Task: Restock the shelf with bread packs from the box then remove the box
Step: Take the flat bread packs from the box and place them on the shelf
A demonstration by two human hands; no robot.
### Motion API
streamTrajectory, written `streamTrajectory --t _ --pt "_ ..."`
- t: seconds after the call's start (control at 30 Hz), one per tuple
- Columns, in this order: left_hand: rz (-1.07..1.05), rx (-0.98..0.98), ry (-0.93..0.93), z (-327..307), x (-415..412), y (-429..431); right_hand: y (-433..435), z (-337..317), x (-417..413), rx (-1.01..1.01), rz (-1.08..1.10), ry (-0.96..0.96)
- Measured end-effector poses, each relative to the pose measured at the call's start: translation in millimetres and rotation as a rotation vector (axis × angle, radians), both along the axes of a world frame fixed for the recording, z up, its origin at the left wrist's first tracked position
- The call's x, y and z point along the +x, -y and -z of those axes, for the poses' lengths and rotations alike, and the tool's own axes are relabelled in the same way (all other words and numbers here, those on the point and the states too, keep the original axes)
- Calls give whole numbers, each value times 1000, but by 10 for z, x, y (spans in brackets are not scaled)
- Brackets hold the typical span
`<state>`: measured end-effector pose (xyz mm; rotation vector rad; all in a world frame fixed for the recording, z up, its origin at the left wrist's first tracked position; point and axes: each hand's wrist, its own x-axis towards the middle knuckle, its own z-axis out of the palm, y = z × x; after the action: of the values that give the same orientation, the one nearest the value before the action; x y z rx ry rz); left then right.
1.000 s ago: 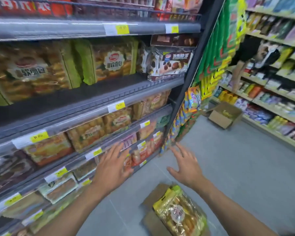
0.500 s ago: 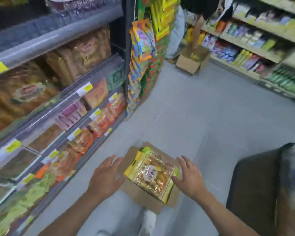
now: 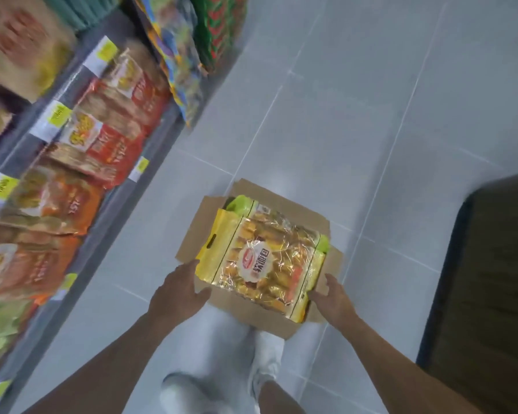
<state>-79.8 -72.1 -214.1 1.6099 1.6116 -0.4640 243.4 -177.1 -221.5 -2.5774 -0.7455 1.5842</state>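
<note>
An open cardboard box (image 3: 243, 312) sits on the floor in front of my feet. On top inside it lies a yellow-edged clear bread pack (image 3: 263, 261), with a green-edged pack (image 3: 240, 203) showing under its far end. My left hand (image 3: 177, 289) is at the top pack's near left corner, fingers spread, thumb by the pack's edge. At the near right corner, my right hand (image 3: 334, 297) touches the pack's edge beside a box flap. The pack still lies flat in the box. The shelf (image 3: 126, 204) runs along the left.
The low shelf rows hold red and orange packs (image 3: 108, 130) behind yellow price tags. Hanging snack bags (image 3: 177, 55) stand at the shelf's far end. A dark brown object (image 3: 485, 279) fills the right side. My white shoes (image 3: 266, 363) stand just behind the box on grey floor tiles.
My view has tipped down from the shelves to the box on the floor. Both hands have dropped from shelf height to the two near corners of the top bread pack.
</note>
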Motion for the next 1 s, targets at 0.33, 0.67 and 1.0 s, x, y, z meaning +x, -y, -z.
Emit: streamTrajectory --t 0.33,0.67,1.0 --pt "-257 24 41 1264 393 -580 -72 1266 54 -83 428 -98" --pt "-358 -64 86 1408 522 -683 -46 1337 -59 13 663 -179" --pt "-439 -45 138 826 405 -498 -6 818 -132 54 626 -120"
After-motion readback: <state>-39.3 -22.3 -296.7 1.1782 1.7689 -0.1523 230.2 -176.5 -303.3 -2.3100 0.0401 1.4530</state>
